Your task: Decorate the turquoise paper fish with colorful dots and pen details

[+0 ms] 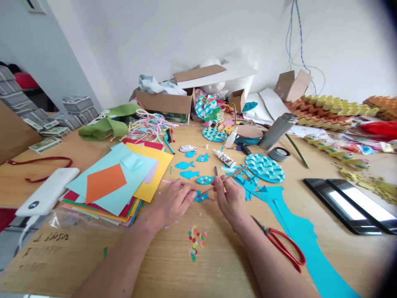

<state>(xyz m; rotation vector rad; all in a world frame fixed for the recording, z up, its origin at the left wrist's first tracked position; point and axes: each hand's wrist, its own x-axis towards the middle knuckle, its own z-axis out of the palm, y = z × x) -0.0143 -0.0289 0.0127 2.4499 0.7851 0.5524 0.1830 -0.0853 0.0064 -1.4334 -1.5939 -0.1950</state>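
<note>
My right hand [231, 200] pinches a thin brown stick [237, 172], its lower tip touching a small blue paper fish [202, 197]. My left hand [177, 202] lies on the table with fingers curled together, the fingertips holding that fish's left end. Just beyond lies a blue fish with coloured dots [205, 180], and plain blue fish [190, 174] lie further left. Small coloured paper dots [194, 240] are scattered nearer me, between my forearms. A glue bottle [224, 158] rests on its side beyond my right hand.
Red-handled scissors [285, 246] and a blue paper offcut [297, 231] lie to the right, with two dark phone-like devices [350, 207] beyond. Coloured paper sheets [124, 182] and a white power bank [49, 192] are at left. A wavy-patterned blue disc [265, 167] and a grey flask [277, 131] stand further back.
</note>
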